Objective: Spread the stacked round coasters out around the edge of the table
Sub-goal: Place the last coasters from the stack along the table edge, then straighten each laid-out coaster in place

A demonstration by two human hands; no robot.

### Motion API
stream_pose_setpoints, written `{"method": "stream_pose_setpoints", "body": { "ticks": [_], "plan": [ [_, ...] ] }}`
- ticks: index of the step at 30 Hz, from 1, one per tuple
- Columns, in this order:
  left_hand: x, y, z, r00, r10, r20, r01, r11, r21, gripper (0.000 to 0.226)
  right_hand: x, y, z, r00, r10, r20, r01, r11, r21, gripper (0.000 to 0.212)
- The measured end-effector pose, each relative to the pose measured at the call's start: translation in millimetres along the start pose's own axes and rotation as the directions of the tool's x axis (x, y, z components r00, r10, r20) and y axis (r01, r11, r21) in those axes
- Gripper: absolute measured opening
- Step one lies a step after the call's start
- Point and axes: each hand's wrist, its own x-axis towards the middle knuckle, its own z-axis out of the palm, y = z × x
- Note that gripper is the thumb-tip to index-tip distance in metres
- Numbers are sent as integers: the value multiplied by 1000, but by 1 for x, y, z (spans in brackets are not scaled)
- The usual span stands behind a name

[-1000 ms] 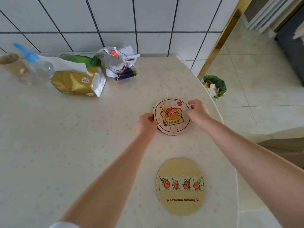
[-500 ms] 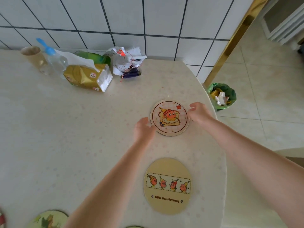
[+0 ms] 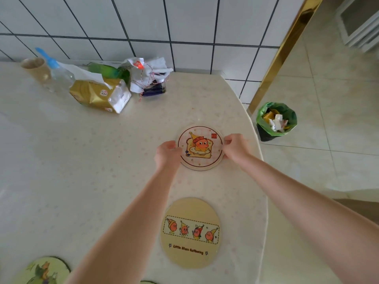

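Note:
A round pink coaster (image 3: 200, 147) with an orange cartoon on toast lies near the table's right edge. My left hand (image 3: 167, 153) pinches its left rim and my right hand (image 3: 235, 147) pinches its right rim. Nearer to me, a yellow coaster (image 3: 191, 232) with several small figures and lettering lies flat by the same edge. A green coaster (image 3: 44, 270) shows at the bottom left, partly cut off. A sliver of another coaster (image 3: 147, 282) peeks in at the bottom edge.
The cream table (image 3: 61, 160) curves away on the right. At its back stand a gold packet (image 3: 98, 95), a clear bottle (image 3: 59, 72), a paper cup (image 3: 37, 68) and a white bundle (image 3: 147, 74). A green-lined bin (image 3: 275, 119) sits on the floor.
The view has swung left and down, bringing the green coaster into sight. Both hands stay at the pink coaster's rim, having loosened briefly and now pinching it again.

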Motion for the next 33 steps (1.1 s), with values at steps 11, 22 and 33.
{"method": "stream_pose_setpoints", "body": {
  "ticks": [11,22,33],
  "plan": [
    [-46,-46,-26,974,134,183,-169,968,187,34,-91,49,16,989,-147,-7,147,989,5,30],
    [-104,-136,-71,919,342,195,-393,840,376,19,-228,96,37,984,126,-126,-122,992,39,36],
    [-117,-153,-87,903,345,256,-417,845,334,26,-229,91,47,971,154,-181,-137,985,104,33]
  ]
}}
